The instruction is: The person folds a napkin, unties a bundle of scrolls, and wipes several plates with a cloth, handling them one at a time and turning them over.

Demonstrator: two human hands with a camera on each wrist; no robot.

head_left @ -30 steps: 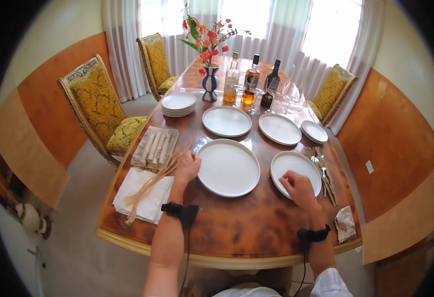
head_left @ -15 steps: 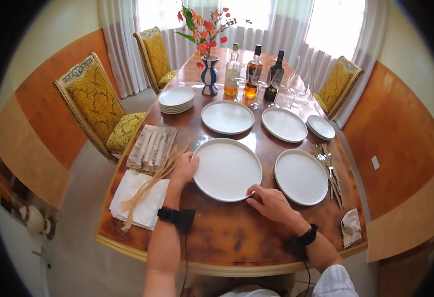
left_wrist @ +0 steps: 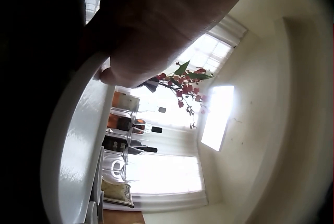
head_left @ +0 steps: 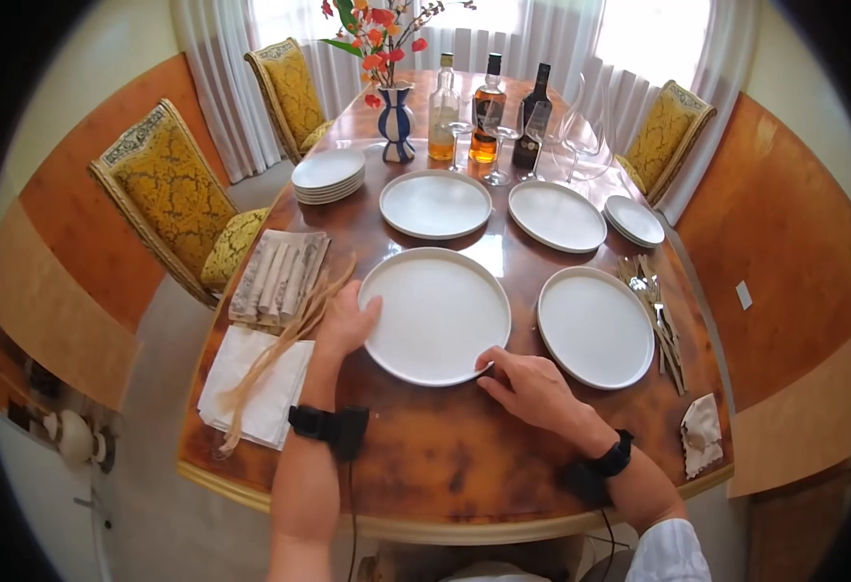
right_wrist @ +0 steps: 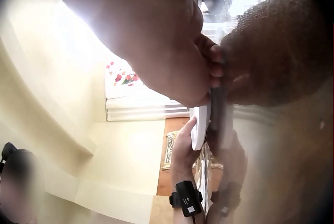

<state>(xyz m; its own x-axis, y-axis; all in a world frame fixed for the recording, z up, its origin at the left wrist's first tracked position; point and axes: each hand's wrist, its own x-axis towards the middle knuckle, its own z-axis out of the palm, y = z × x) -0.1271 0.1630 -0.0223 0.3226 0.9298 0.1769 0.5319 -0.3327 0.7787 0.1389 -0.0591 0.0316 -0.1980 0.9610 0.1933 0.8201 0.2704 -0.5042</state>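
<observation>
A large white plate with a low raised rim lies near the front of the glossy table. My left hand grips its left edge; in the left wrist view the thumb lies over the plate's rim. At the near right edge, my right hand pinches the rim with thumb and index finger, the other fingers curled in. Another white plate lies just right of it. The right wrist view shows the left hand across the plate.
Two more plates lie behind, with a plate stack at left and small plates at right. Bottles, stemmed glasses and a vase stand farther back. Napkins, raffia strands and cutlery flank the plates.
My right hand has moved left from over the right-hand plate to the large plate's near right rim. The large plate has shifted slightly left, away from its right neighbour, with the left hand at its edge.
</observation>
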